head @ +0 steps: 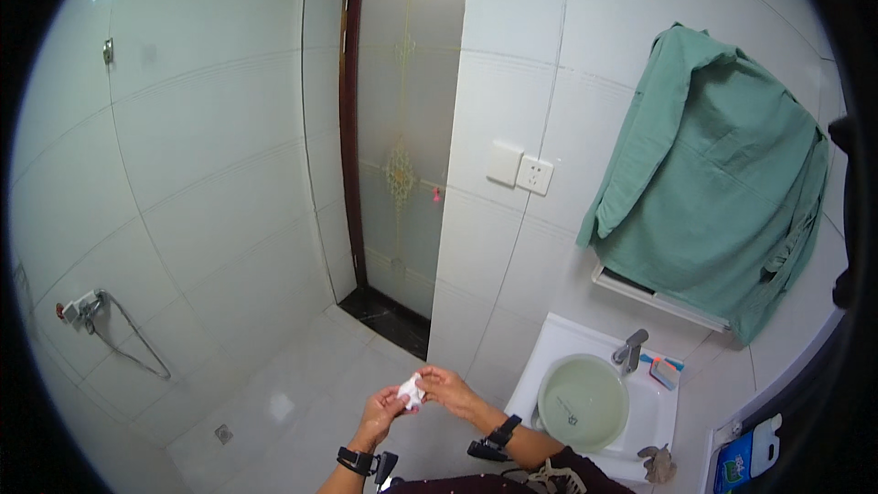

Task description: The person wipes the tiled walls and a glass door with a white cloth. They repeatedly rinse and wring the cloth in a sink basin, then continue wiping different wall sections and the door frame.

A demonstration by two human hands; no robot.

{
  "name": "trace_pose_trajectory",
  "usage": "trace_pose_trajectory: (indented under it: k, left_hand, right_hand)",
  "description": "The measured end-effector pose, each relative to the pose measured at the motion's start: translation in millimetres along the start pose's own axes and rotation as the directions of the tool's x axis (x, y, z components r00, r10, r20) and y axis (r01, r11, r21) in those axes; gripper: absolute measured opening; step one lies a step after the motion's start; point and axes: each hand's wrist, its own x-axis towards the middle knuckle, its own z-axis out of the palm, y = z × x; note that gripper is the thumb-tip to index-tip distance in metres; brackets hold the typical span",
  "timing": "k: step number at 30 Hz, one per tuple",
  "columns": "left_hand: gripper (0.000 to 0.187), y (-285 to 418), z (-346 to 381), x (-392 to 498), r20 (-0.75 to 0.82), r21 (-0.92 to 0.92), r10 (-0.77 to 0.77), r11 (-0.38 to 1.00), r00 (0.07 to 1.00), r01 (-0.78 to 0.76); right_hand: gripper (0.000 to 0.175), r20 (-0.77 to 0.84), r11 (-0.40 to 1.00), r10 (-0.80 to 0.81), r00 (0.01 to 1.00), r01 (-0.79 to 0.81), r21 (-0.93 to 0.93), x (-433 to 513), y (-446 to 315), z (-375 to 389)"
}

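Between my two hands is a small crumpled white wad (411, 392), perhaps tissue or cloth; its material is hard to tell. The fingers of my left hand (384, 412) pinch its lower left side. From the right, my right hand (446, 387) grips its upper edge with thumb and fingertips. Both hands are over the tiled floor, left of the white washbasin (528, 391). A round basin of cloudy water (583, 401) sits in the washbasin, beneath a grey faucet (630, 351).
A brush (664, 372) lies beside the faucet, and a brownish rag (658, 464) hangs at the front corner. A blue-labelled jug (744, 456) stands at lower right. Above the sink hangs a green shirt (713, 165). A frosted glass door (405, 116) and shower mixer (86, 309) are further off.
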Motion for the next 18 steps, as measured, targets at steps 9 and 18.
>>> trace_pose_trajectory:
  k: [9, 18]
  left_hand:
    - [0.035, 47, -42, -19, -0.094, 0.041, 0.133, 0.991, 0.987, -0.13]
    - [0.037, 61, -55, -30, -0.186, 0.153, 0.265, 0.959, 0.946, -0.238]
  right_hand:
    - [0.021, 0.152, 1.0, -0.029, 0.988, 0.028, 0.006, 37, -12, 52]
    - [0.02, 0.117, 0.989, 0.14, 0.983, -0.144, 0.024, 41, -26, 76]
